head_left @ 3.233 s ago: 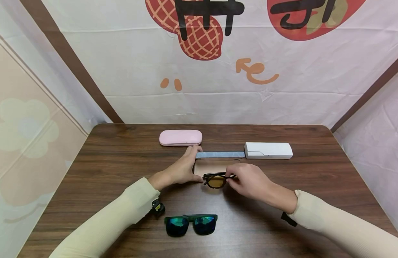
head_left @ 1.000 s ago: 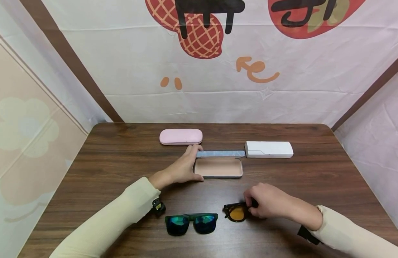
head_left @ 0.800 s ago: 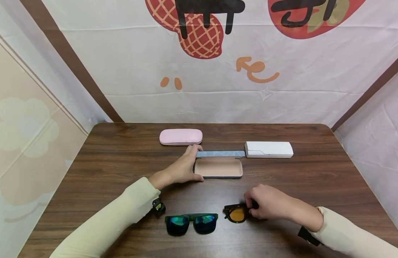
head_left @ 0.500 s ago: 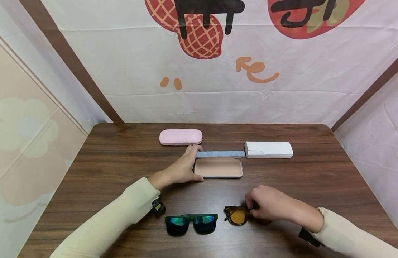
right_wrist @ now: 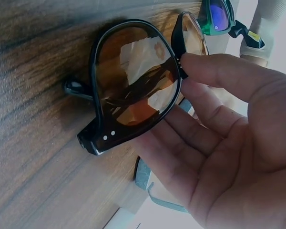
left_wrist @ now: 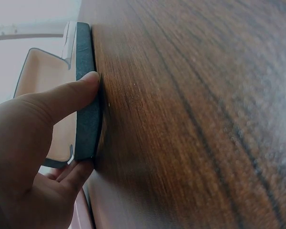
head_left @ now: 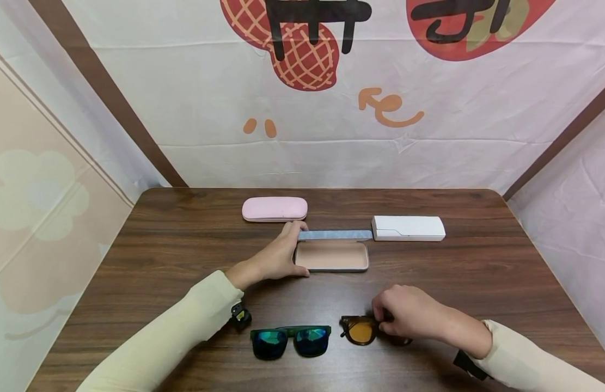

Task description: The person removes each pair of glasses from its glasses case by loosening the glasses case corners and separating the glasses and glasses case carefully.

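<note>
Wooden table point(head_left: 184, 250): open case point(head_left: 331, 256) empty; pink case point(head_left: 275, 209), white case point(head_left: 408, 228) closed.

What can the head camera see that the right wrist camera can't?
Only the head view shows the pink case, the white case and the left hand holding the open case. Only the right wrist view shows two small dots on the amber sunglasses' frame corner. Both show the right hand on those sunglasses, with the green sunglasses nearby.
</note>
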Demonstrator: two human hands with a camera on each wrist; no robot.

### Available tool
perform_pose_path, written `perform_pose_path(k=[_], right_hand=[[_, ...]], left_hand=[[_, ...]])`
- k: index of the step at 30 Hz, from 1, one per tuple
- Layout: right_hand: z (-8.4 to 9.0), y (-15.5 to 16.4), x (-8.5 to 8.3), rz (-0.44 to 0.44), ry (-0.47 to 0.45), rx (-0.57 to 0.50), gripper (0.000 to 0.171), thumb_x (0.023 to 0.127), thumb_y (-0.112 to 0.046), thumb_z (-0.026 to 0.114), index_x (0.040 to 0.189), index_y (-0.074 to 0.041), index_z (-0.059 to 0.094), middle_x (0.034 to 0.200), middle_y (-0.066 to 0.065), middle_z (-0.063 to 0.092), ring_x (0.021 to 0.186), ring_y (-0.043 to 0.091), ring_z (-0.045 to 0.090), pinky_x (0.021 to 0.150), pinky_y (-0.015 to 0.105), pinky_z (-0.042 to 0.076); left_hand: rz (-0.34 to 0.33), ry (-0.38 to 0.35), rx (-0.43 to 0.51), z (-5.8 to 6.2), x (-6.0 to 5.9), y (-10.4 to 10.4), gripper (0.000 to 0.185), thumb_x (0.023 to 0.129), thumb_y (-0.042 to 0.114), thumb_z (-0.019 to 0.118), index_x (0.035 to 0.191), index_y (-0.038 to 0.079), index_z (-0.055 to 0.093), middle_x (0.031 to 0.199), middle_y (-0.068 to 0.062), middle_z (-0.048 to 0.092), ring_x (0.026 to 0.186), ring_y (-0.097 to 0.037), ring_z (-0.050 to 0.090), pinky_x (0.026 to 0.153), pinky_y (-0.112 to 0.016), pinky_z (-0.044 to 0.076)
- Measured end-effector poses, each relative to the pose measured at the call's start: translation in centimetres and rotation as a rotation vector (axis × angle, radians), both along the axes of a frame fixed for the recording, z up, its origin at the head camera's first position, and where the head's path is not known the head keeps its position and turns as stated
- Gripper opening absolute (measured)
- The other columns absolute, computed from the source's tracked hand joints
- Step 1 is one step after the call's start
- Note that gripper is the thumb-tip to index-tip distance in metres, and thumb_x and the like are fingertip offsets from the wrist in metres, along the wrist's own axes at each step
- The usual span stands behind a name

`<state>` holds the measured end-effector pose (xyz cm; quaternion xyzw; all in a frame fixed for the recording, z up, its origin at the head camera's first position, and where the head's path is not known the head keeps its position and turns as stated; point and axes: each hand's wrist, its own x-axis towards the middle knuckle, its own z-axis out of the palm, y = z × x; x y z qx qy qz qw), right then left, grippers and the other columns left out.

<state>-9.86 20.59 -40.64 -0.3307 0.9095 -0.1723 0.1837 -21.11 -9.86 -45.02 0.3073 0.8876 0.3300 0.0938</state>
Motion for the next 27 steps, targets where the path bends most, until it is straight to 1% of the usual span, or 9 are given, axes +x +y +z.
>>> perform_pose_path(k=[5, 18, 27], right_hand=[[-0.04, -0.05, 0.28, 0.003, 0.021, 0.007, 0.025, 0.079, -0.013, 0.083, 0.073, -0.024, 0.062, 0.068, -0.018, 0.053, 0.059, 0.0, 0.046, 0.054, 0.024, 0.043], [-0.25, 0.0, 0.4, 0.014, 0.034, -0.006, 0.027, 0.078, -0.011, 0.083, 0.072, -0.025, 0.061, 0.067, -0.019, 0.051, 0.059, -0.001, 0.045, 0.053, 0.023, 0.042], [-0.31, 0.05, 0.41, 0.003, 0.021, -0.011, 0.027, 0.078, -0.011, 0.084, 0.071, -0.025, 0.061, 0.067, -0.019, 0.051, 0.058, -0.001, 0.044, 0.053, 0.023, 0.041]], left_hand=[[0.003, -0.003, -0.003, 0.01, 0.0, -0.02, 0.09, 0.073, 0.02, 0.095, 0.135, 0.01, 0.031, 0.128, -0.014, 0.041, 0.119, -0.027, 0.043, 0.1, -0.042, 0.045], [0.009, -0.007, -0.008, -0.05, 0.0, 0.05, 0.09, 0.073, 0.02, 0.095, 0.135, 0.01, 0.031, 0.129, -0.015, 0.041, 0.119, -0.027, 0.043, 0.1, -0.042, 0.045], [0.01, -0.005, -0.009, 0.01, -0.02, 0.11, 0.091, 0.072, 0.02, 0.095, 0.136, 0.009, 0.031, 0.129, -0.015, 0.041, 0.12, -0.027, 0.043, 0.101, -0.043, 0.044]])
